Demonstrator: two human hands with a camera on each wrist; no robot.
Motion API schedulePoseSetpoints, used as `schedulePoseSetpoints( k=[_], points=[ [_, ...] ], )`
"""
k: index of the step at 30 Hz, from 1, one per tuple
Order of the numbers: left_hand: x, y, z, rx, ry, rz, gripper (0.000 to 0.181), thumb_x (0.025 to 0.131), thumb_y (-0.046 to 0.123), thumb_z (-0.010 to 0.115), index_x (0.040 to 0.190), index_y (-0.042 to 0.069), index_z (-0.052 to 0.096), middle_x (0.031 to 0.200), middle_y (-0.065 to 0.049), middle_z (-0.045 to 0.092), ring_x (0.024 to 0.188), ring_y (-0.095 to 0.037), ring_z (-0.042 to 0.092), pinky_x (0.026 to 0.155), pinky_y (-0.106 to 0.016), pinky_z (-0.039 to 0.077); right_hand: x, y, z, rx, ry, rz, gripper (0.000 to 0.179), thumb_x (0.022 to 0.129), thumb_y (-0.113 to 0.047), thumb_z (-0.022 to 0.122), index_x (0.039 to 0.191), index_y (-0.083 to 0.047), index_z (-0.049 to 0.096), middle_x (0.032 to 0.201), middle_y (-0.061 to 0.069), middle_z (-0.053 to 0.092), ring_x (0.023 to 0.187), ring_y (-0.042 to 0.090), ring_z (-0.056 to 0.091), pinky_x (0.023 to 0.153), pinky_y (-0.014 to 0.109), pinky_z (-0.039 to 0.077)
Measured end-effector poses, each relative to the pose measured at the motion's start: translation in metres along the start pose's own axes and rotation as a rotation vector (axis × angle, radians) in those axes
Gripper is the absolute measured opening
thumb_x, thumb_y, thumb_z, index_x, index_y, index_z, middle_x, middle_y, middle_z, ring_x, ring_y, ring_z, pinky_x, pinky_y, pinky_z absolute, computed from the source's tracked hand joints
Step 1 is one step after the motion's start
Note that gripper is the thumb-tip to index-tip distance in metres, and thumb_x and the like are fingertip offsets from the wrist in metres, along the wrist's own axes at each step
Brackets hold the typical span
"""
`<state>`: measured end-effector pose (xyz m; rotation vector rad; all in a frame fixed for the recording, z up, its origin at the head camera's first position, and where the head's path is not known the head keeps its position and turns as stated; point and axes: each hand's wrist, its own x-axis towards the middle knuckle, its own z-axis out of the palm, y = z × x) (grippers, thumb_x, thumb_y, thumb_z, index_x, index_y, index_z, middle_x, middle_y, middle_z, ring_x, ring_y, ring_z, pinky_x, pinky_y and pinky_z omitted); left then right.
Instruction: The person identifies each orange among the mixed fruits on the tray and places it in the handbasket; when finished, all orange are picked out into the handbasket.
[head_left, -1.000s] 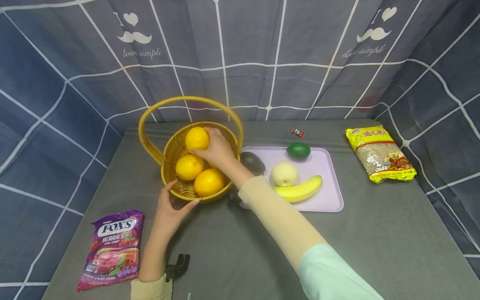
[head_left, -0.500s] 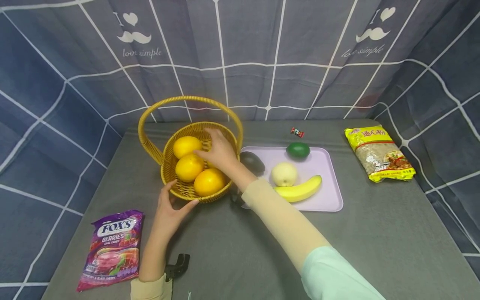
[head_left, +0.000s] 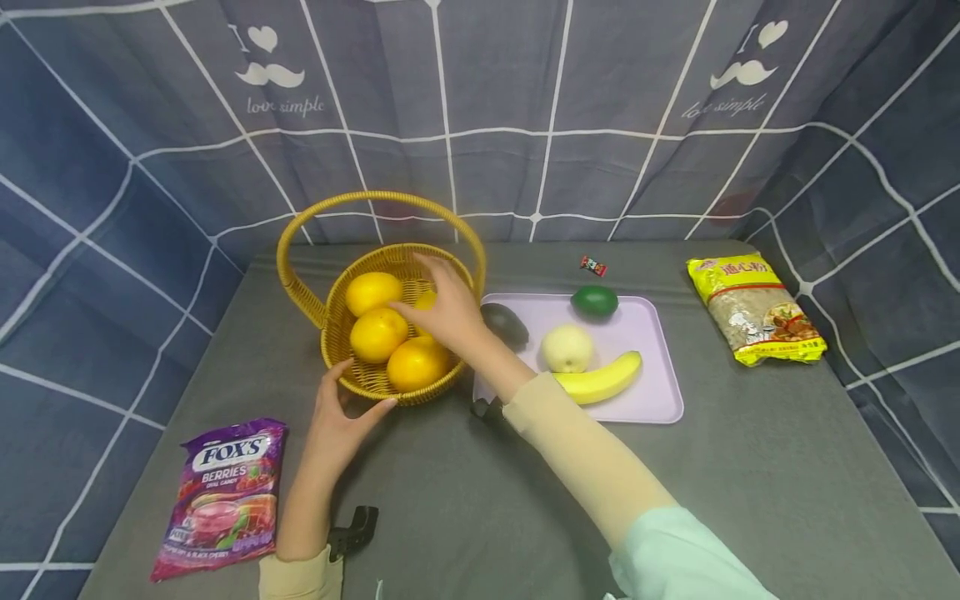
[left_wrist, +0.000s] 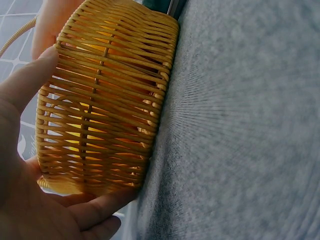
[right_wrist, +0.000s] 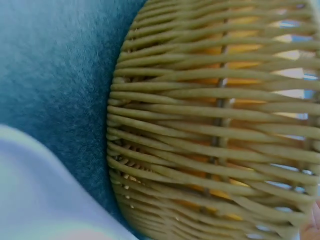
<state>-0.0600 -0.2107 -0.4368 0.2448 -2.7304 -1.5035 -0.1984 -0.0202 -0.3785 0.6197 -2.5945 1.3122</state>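
Observation:
A yellow wicker basket with a tall handle stands left of centre in the head view. Several oranges lie inside; the rear left orange is nearest the right thumb, and another orange is partly hidden by that hand. My right hand hangs over the basket's right side, fingers and thumb spread, holding nothing. At the near left rim, my left hand grips the basket. In the left wrist view the left thumb lies on the rim and the fingers curve round the woven side.
Right of the basket is a lilac tray with a banana, a pale round fruit, a green fruit and a dark avocado. A candy bag, a yellow food packet and a small wrapped sweet lie around.
The orange in my right hand went down into the basket's rear left and was let go. The right hand then moved slightly right. My left hand stayed on the rim.

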Motion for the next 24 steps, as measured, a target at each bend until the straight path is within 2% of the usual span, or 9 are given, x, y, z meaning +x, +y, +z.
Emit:
schedulePoseSetpoints(
  k=[7,12,16,20,24],
  points=[
    [0.000,-0.001,0.000,0.001,-0.001,-0.004,0.095,0.079,0.046,0.077,0.149,0.014,0.021,0.152,-0.019,0.022,0.133,-0.044,0.034,0.109,-0.055,0.029,-0.027,-0.005,-0.022,0.135,0.020,-0.006,0.079,0.078,-0.041,0.079,0.144,-0.018,0.042,0.140,0.001,0.046,0.117,0.021,0.053,0.097,0.030,0.046],
    [-0.001,-0.001,0.000,-0.001,0.000,0.003,0.094,0.080,0.045,0.077,0.149,0.013,0.022,0.151,-0.020,0.023,0.133,-0.043,0.033,0.109,-0.054,0.029,-0.051,0.000,-0.043,0.161,0.069,-0.067,0.076,0.080,-0.037,0.079,0.144,-0.016,0.042,0.144,0.000,0.043,0.122,0.020,0.050,0.100,0.030,0.043],
    [0.000,0.000,-0.001,0.004,-0.001,0.008,0.094,0.080,0.046,0.077,0.149,0.014,0.021,0.151,-0.020,0.023,0.134,-0.043,0.033,0.109,-0.055,0.029,-0.071,0.012,-0.063,0.190,0.121,-0.121,0.074,0.081,-0.027,0.079,0.143,-0.010,0.043,0.146,0.001,0.042,0.126,0.023,0.047,0.102,0.036,0.042],
    [0.002,0.002,-0.002,0.010,-0.008,0.018,0.095,0.080,0.046,0.076,0.150,0.014,0.020,0.151,-0.021,0.022,0.134,-0.043,0.032,0.109,-0.055,0.028,-0.091,0.025,-0.082,0.173,0.186,-0.123,0.073,0.080,-0.019,0.080,0.142,-0.005,0.044,0.145,0.003,0.043,0.130,0.020,0.043,0.105,0.041,0.040],
    [0.003,0.005,-0.003,0.032,-0.011,0.033,0.096,0.081,0.046,0.075,0.151,0.013,0.019,0.151,-0.021,0.022,0.135,-0.043,0.031,0.109,-0.055,0.028,-0.112,0.035,-0.097,0.128,0.238,-0.108,0.073,0.077,-0.015,0.080,0.141,-0.006,0.046,0.144,0.005,0.045,0.131,0.019,0.042,0.105,0.037,0.040]
  ],
)
